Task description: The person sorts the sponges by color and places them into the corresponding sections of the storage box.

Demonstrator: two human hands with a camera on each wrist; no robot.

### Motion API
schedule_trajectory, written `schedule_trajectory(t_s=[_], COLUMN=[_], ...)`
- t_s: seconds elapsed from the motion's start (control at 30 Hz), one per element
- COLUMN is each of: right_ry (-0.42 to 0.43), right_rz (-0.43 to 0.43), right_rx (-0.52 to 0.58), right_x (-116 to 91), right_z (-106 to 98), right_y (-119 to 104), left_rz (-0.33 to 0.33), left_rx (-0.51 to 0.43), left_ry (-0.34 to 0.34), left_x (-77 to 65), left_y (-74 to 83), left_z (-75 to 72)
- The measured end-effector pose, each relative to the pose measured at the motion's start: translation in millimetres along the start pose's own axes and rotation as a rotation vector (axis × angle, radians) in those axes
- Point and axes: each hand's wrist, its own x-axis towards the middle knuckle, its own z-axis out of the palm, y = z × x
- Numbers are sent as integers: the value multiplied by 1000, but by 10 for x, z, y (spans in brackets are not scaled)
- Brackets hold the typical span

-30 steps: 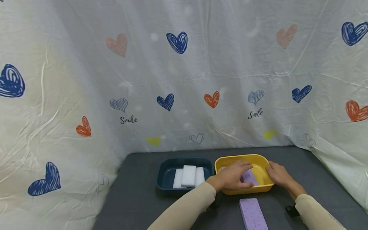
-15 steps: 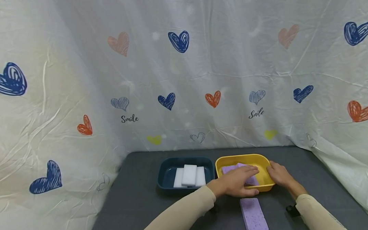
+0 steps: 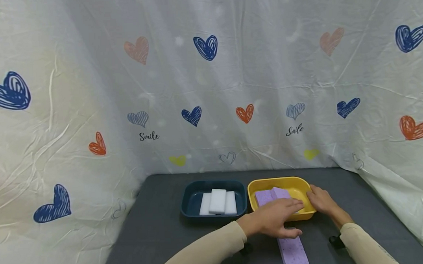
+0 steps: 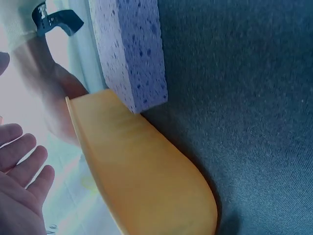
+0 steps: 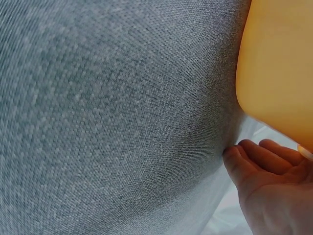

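My left hand [image 3: 275,218] hovers over the front rim of a yellow plastic bin [image 3: 300,187], fingers extended, holding nothing. Beneath its thumb, a speckled purple sponge [image 3: 294,254] lies flat on the table in front of the bin; the hand hides its far end. In the left wrist view this sponge [image 4: 139,54] stands near the bin wall [image 4: 146,176], and the fingers show apart from both. Inside the bin lie purple sponges [image 3: 264,196], partly covered by the hand. My right hand [image 3: 322,201] holds the bin's right rim, thumb at the edge and fingers outside.
A dark blue bin [image 3: 190,204] stands just left of the yellow one, with white sponges [image 3: 218,201] in it. Grey cloth covers the table [image 3: 159,236]. A white curtain [image 3: 226,135] printed with hearts hangs along the back and sides.
My left hand has let go of a sponge in the yellow bin and drawn back toward me, over the front rim and the loose purple sponge. The right hand stays on the bin.
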Motion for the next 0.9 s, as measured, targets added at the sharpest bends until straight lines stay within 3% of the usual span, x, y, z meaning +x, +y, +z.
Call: schedule_trajectory(t_s=[0.3, 0.5, 0.73, 0.9], right_ry=[20, 24, -31, -24], right_rz=[-24, -20, 77, 61], right_rx=[63, 41, 19, 39], right_x=[-264, -232, -345, -312], right_z=[-157, -131, -295, -250], right_y=[-410, -365, -718, -624], left_rz=[90, 147, 134, 126], left_rx=[38, 70, 56, 104], left_ry=[5, -13, -124, -161], left_x=[-93, -193, -292, -341], left_y=[174, 251, 294, 301], left_z=[16, 87, 156, 234])
